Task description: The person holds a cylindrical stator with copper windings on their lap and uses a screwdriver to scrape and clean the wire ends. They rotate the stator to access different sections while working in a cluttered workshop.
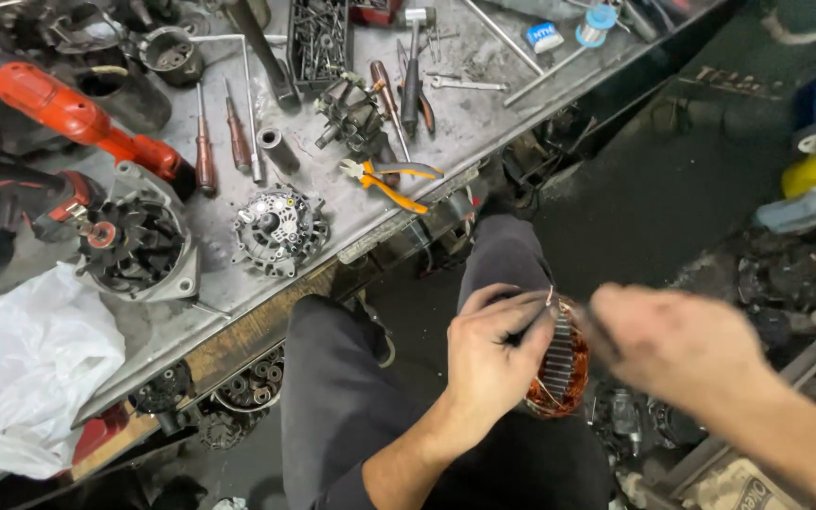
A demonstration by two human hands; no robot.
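My left hand (pixel 493 354) grips a round stator (pixel 559 364) with copper windings and a ridged steel core, holding it over my lap between my knees. My right hand (pixel 677 345) is blurred, just right of the stator, its fingers pinched close to a thin wire lead at the stator's upper edge. Whether it holds a small tool or the wire I cannot tell.
A grey workbench (pixel 484 123) lies ahead to the left, carrying an alternator housing (pixel 139 250), a rectifier plate (pixel 276 227), orange-handled pliers (pixel 389 179), screwdrivers (pixel 205 142), a red power tool (pixel 77 118) and a white plastic bag (pixel 25 368). Cluttered parts lie on the dark floor at right.
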